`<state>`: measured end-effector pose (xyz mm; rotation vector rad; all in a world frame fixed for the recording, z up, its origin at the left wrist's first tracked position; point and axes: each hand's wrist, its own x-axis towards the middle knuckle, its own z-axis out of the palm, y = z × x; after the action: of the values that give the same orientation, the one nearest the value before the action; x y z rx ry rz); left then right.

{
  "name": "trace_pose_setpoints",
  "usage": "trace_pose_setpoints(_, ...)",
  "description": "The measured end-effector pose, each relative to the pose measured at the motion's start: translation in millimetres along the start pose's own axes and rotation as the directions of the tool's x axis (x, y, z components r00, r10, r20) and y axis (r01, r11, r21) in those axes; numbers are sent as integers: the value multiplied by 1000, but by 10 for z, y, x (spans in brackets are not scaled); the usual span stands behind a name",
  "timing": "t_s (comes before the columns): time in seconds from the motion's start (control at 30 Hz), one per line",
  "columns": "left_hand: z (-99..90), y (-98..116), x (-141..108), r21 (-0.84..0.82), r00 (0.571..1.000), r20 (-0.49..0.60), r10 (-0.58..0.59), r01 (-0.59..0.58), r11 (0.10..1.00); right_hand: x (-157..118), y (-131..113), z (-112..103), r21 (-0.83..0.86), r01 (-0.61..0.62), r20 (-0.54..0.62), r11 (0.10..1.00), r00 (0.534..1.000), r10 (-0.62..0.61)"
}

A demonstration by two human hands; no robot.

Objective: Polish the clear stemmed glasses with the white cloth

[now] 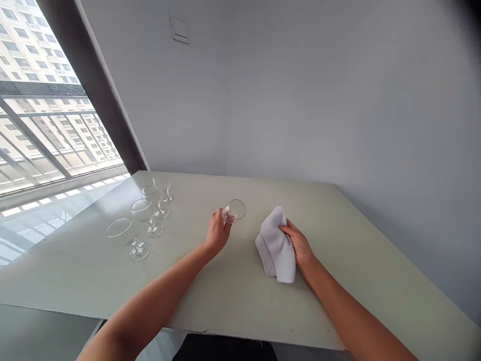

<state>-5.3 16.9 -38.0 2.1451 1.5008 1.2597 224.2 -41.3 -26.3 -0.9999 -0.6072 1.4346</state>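
Note:
My left hand (pixel 218 231) is closed around a clear stemmed glass (pixel 235 210) above the middle of the table. The glass is tilted, its rim turned to the right and toward me; its stem and foot are hidden by my fingers. In my right hand (pixel 298 242) a folded white cloth (pixel 277 245) is pinched between thumb and fingers, its lower corners hanging down. A gap separates the cloth from the glass. Several similar stemmed glasses stand upright in a row at the left, the closest being a wine glass (pixel 140 250).
The pale table (pixel 225 296) reaches back to grey walls (pixel 300 100) that meet in a corner. A large window (pixel 45 100) with a railing outside is at the left. A switch plate (pixel 180 28) is on the wall. The table's front edge runs close to my body.

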Motion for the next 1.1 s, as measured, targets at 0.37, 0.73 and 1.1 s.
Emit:
trace_pose_setpoints(0.37, 41, -74, -16, 247, 988, -32, 151, -138, 959, 70, 53, -24, 3, 66, -167, 998, 984, -65)
trace_pose_setpoints(0.73, -27, -19, -39, 312, 965, -41, 258, -233, 921, -373, -30, 764, -551, 482, 253, 681, 874, -414)
trace_pose_setpoints(1.1, -91, 57, -62, 365, 907, 84, 413, -413, 834, -206, -22, 710, -556, 175, 465, 812, 876, 129)
